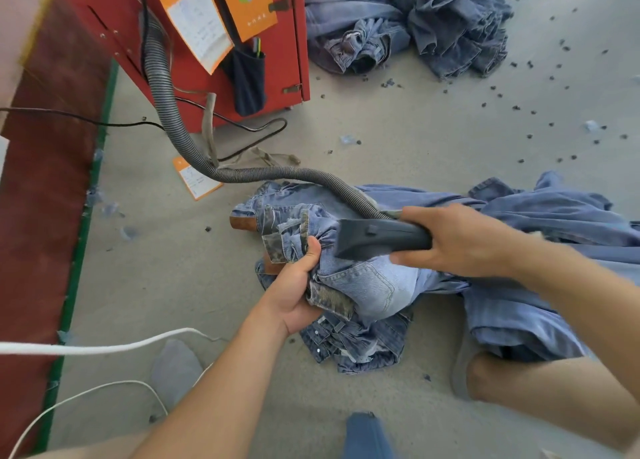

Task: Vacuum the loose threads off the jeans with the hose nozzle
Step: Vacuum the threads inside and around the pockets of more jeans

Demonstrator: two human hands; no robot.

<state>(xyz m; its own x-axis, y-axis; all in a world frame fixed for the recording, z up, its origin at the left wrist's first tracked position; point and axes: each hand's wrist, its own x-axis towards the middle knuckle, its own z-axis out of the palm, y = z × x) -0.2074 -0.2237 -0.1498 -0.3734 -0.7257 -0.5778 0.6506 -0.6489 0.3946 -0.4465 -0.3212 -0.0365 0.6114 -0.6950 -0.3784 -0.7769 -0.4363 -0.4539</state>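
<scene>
Nozzle (374, 238) is gripped by right hand (460, 242), waistband of jeans (363, 285) bunched in left hand (294, 285). Denim should be pulled taut and mouth kept flat on fabric.

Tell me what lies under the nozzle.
Bunched jeans lie under the nozzle, gripped by the left hand. The right hand hides the nozzle's rear; its mouth's contact is unclear.
</scene>
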